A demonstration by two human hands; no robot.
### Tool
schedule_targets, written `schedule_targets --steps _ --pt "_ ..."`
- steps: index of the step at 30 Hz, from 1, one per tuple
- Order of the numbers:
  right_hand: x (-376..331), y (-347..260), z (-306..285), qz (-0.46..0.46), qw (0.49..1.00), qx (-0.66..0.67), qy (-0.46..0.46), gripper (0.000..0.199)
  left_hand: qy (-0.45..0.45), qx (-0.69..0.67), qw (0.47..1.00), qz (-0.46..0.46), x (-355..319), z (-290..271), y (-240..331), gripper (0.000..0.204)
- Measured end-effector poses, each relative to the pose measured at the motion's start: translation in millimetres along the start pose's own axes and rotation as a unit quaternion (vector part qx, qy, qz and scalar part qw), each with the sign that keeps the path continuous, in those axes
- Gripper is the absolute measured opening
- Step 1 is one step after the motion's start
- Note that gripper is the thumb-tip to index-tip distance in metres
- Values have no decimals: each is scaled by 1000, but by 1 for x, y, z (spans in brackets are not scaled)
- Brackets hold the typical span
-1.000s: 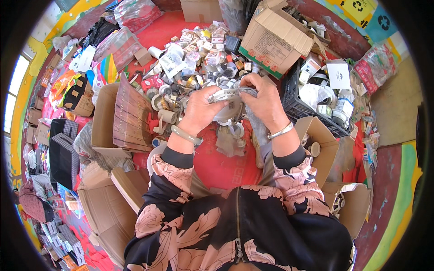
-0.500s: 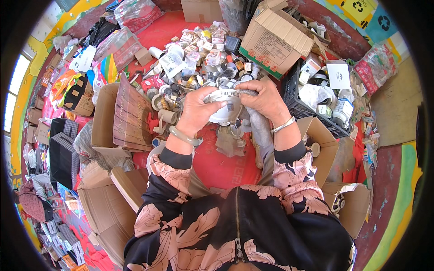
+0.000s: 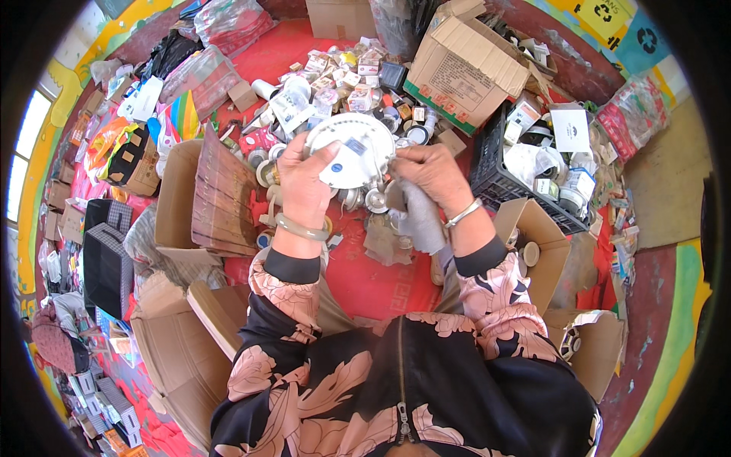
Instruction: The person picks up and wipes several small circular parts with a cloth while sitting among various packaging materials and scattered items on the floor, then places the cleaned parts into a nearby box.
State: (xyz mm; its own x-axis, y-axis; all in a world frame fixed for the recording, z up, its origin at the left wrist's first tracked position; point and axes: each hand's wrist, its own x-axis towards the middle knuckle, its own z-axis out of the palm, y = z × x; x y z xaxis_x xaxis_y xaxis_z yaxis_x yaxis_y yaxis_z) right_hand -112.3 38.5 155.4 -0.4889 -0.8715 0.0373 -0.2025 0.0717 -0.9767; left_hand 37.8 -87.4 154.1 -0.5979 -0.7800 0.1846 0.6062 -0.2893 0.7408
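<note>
My left hand (image 3: 306, 174) grips the left edge of a round white downlight (image 3: 361, 142), thumb on top. The light's flat back faces up, with a small grey label and a blue round sticker. My right hand (image 3: 438, 175) is closed on a grey cloth (image 3: 421, 219) at the light's right edge; the cloth hangs below the fingers. Whether the right fingertips also pinch the light's rim I cannot tell. Just beyond my hands spreads a heap of lamp parts and small boxes (image 3: 358, 97).
An open carton (image 3: 209, 190) stands left of my hands. To the right are a black crate (image 3: 495, 169) of lamps and another open carton (image 3: 547, 247). A large tilted carton (image 3: 466, 72) lies at the far right of the heap. Red floor covering (image 3: 365, 274) shows between my legs.
The downlight has turned from nearly edge-on to back side up, and rose slightly to the left. My right hand has moved down to its right edge, and the cloth now hangs in view.
</note>
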Motion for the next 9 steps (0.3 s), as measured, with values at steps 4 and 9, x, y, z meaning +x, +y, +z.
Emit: schedule_targets --steps 4,9 --pt "1 7 15 18 996 65 56 29 21 -36 999 11 4 -4 1 26" --pt "4 10 7 47 993 105 27 31 -5 -20 1000 -16 10 -12 -1 28"
